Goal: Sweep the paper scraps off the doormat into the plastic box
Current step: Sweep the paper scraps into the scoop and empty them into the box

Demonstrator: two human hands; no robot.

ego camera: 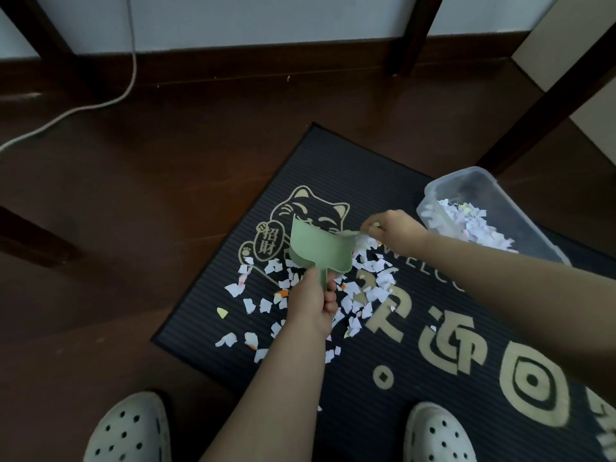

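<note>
— What is the left hand (313, 305) doing?
— Its fingers are wrapped tight round the handle of a green dustpan (320, 248), tipped up over the doormat (333, 378).
— And the right hand (396, 230)?
— It pinches a little brush (350, 233), a bit blurry, by the dustpan's edge.
— Where are the paper scraps (385, 280)?
— Lots lie on the doormat under the dustpan. More sit in the plastic box (483, 191), just beside the right hand.

We read on the doormat (350, 181) — gold print on black — "招財" in the oval plaque (268, 243) beside the cat figure (311, 211), "WELC" with its remainder hidden, and a large "源" further along; neighbouring big characters not legible.
</note>
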